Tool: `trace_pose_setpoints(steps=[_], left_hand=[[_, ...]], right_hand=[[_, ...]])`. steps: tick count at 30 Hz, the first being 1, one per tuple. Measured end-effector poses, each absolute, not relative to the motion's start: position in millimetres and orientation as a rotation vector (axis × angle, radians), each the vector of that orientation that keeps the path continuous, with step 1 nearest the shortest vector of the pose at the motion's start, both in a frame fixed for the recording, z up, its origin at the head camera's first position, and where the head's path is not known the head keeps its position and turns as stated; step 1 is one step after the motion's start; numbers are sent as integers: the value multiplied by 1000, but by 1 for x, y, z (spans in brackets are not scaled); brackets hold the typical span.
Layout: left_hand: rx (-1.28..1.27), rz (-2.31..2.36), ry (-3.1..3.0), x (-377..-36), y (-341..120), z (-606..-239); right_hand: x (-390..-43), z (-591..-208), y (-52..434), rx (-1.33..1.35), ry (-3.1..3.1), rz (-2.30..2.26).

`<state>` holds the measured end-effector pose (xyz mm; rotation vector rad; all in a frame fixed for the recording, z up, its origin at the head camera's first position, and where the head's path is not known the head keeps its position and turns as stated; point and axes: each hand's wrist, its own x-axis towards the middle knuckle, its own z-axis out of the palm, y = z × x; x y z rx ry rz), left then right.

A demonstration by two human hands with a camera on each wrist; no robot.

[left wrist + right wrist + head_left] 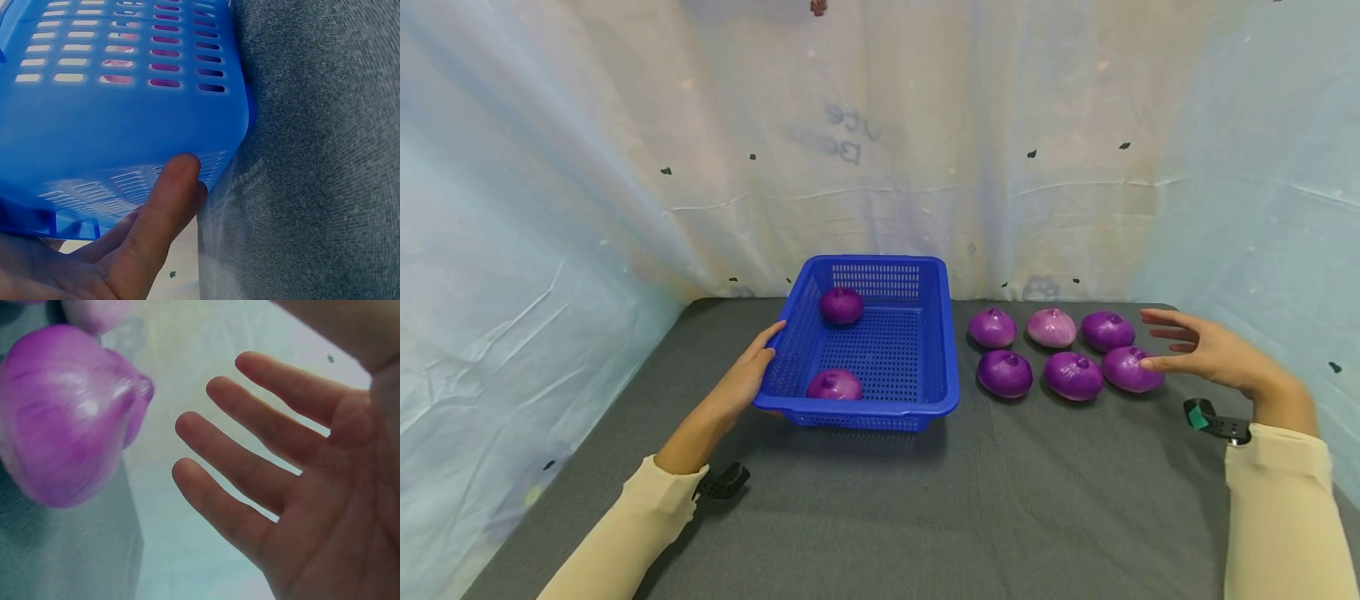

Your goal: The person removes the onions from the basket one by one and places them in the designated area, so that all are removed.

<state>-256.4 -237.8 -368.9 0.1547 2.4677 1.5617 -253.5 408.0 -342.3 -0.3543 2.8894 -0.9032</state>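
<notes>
At the left side of a blue plastic basket [943, 350], my left hand [747, 373] holds the rim. In the left wrist view, its fingers [153, 219] lie against the outside of the slotted wall. Two purple onions sit inside: one onion [842, 306] at the back left, another onion [835, 385] at the front left. My right hand [1221, 354] is spread beside the rightmost front onion [1127, 369], its thumb overlapping that onion in the head view. The right wrist view shows the fingers [237, 425] apart from the nearest onion [69, 415], holding nothing.
Several more onions stand in two rows right of the basket, among them a paler onion [1052, 327] at the back and a dark onion [1004, 373] at the front. Dark grey cloth [880, 517] covers the table. A pale curtain [880, 142] hangs behind and on both sides.
</notes>
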Motion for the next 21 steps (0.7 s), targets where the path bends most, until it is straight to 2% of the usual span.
trace_pose_setpoints(steps=[21], left_hand=[[101, 1566, 2449, -260, -239, -370]], right_hand=[[-236, -306, 369, -455, 2913, -1026]])
